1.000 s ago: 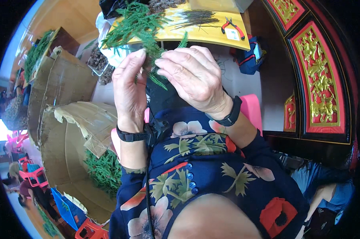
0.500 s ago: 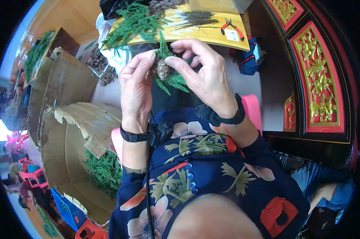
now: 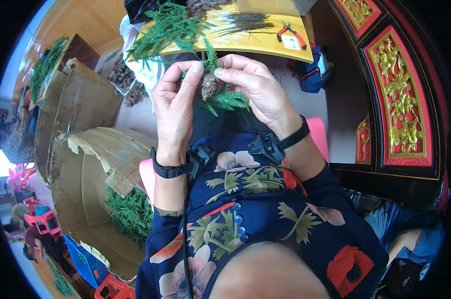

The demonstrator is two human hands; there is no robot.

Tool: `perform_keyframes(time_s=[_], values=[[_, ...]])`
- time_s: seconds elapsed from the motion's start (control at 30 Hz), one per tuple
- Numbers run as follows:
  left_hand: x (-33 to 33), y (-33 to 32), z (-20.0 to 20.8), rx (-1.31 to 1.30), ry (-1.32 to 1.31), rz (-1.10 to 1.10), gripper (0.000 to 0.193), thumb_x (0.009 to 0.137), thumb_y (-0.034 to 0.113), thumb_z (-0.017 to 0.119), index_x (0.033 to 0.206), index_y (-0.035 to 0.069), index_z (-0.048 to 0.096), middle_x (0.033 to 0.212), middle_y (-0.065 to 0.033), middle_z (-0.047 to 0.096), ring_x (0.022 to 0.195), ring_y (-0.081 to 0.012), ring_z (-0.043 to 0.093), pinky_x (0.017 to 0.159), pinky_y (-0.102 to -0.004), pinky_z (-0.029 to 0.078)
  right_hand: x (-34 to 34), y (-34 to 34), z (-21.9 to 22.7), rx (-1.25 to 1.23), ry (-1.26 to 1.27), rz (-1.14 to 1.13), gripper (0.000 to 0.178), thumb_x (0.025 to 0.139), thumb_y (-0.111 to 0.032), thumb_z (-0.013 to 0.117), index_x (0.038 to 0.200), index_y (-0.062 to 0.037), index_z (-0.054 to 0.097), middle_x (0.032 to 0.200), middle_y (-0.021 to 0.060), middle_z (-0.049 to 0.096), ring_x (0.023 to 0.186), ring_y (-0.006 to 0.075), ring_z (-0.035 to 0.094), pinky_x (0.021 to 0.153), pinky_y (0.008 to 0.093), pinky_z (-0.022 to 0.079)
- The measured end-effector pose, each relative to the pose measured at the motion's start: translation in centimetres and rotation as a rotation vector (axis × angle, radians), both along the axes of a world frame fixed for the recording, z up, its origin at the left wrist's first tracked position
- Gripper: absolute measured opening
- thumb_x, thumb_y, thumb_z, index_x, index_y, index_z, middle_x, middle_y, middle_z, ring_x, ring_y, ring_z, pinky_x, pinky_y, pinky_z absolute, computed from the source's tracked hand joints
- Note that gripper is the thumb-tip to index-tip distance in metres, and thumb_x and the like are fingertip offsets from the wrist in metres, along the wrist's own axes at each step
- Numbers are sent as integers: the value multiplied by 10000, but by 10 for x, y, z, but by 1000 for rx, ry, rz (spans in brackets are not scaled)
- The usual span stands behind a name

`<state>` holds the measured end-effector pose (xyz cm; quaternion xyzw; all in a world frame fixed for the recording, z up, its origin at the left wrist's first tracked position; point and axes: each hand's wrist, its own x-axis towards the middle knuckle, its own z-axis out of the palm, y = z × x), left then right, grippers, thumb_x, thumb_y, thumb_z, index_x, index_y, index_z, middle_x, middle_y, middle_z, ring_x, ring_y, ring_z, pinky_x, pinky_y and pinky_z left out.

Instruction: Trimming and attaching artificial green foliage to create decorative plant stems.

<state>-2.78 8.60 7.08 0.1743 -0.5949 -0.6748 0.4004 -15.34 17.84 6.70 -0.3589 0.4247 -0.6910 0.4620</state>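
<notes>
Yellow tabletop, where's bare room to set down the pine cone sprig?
On the yellow tabletop, a free strip runs along its near edge, between the green sprig pile and the red pliers. The left end is crowded with greenery; dark twigs fill the back.

- a yellow board (image 3: 265, 42) serves as worktop ahead
- red panels with gilded carving (image 3: 405, 124) line the dark wall at right
- torn cardboard boxes (image 3: 81, 164) stand at left
- pale floor (image 3: 136, 114) between them
- bright daylight at the far left edge
</notes>
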Motion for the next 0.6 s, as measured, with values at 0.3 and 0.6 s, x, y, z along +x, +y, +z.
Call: perform_keyframes(time_s=[0.3, 0.6], values=[[1, -6, -3, 60, 23, 78, 140, 874, 123, 624, 954, 10, 639, 839, 19, 618, 740, -26, 529, 671, -154, 411, 7, 0, 2, -153, 1148, -776, 215, 854, -160, 636, 976, 17, 625, 839, 37, 636, 779, 62, 572, 670, 215, 443], [-3, 1, -1, -22, 21, 91, 163, 870, 119, 629, 984, 2, 637, 833, 21, 613, 731, -18, 506, 635, -149, 386, 19, 0, 1, 107, 675, -461, 266, 797, -186, 714, 924, 40, 654, 646, 80, 646, 526, 81, 575, 467, 207, 437]])
